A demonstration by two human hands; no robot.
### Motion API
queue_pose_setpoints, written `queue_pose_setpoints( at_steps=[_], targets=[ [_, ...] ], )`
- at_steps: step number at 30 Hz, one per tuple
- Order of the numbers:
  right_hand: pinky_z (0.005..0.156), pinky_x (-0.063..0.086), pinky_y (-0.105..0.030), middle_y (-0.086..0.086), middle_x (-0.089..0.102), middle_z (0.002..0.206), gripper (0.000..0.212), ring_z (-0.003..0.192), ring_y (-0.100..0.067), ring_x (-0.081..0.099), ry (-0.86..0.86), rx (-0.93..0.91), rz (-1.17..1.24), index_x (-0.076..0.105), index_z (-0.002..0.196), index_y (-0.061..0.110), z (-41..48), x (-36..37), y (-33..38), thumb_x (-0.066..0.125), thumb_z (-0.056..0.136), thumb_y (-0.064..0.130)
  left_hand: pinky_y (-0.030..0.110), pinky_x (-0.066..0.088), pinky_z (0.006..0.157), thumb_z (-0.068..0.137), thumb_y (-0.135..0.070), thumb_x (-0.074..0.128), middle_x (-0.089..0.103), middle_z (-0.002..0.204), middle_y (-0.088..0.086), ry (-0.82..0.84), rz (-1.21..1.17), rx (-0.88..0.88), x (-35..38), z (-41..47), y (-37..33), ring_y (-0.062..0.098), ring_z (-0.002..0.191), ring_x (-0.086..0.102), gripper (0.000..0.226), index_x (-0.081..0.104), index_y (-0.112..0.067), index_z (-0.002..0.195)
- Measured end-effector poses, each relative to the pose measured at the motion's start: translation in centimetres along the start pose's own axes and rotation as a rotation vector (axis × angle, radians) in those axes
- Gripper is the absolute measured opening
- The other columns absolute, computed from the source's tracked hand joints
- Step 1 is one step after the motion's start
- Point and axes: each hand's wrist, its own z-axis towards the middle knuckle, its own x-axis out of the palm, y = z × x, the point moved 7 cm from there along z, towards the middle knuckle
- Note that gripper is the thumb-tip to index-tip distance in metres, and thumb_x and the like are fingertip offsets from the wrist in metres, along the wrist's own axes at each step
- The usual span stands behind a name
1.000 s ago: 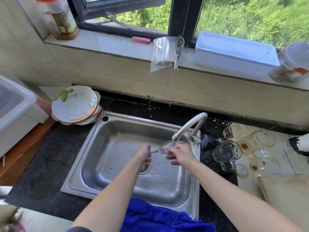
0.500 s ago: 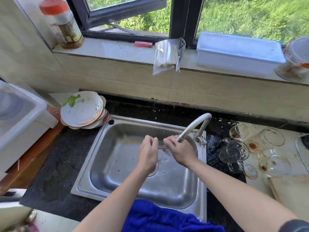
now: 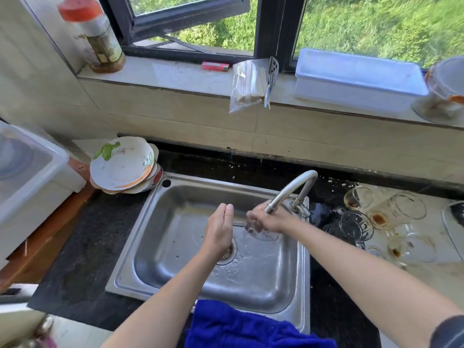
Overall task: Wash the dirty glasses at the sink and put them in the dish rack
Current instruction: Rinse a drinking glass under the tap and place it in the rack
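Note:
Over the steel sink (image 3: 175,280) I hold a clear stemmed glass (image 3: 263,234) on its side under the tap (image 3: 288,189). My left hand (image 3: 219,229) grips the stem end, fingers closed. My right hand (image 3: 270,218) wraps over the bowl of the glass beneath the spout and is blurred. Several dirty glasses (image 3: 356,226) with brown residue stand on the counter right of the sink. A white plastic rack or bin (image 3: 30,182) sits at the far left.
A stack of dirty plates (image 3: 123,167) rests at the sink's back left corner. A blue cloth (image 3: 241,325) hangs over the front rim. A jar (image 3: 96,36), a lighter, a bag of sticks (image 3: 248,84) and a white box (image 3: 356,76) line the windowsill.
Both hands stay at the tap with the glass. My right hand has shifted over the bowl, rubbing it, and the camera has tilted slightly up and left.

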Motion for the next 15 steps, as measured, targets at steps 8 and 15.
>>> queue_pose_setpoints(
  at_steps=[8,15],
  targets=[
    [0.096,0.051,-0.045,-0.016,0.071,0.107,0.026,0.094,-0.033,0.067,0.112,0.167,0.997,0.070,0.102,0.006,-0.5,0.1,-0.2,0.051,0.099,0.024,0.027,0.028,0.043,0.103,-0.028,0.034,0.037,0.063,0.004,-0.055,-0.351,-0.317,-0.2,1.5,3.3,0.017,0.050,0.035,0.036,0.038,-0.013,0.071],
    [0.055,0.057,-0.034,-0.014,0.062,0.092,0.034,0.079,-0.025,0.064,-0.456,0.324,1.642,0.059,0.095,0.008,0.2,1.6,-3.1,0.046,0.098,0.039,0.033,0.030,0.051,0.093,-0.040,0.039,0.039,0.073,0.005,0.085,-0.291,-0.515,3.5,-1.1,4.4,0.020,0.060,0.040,0.028,0.041,-0.015,0.081]
  ],
)
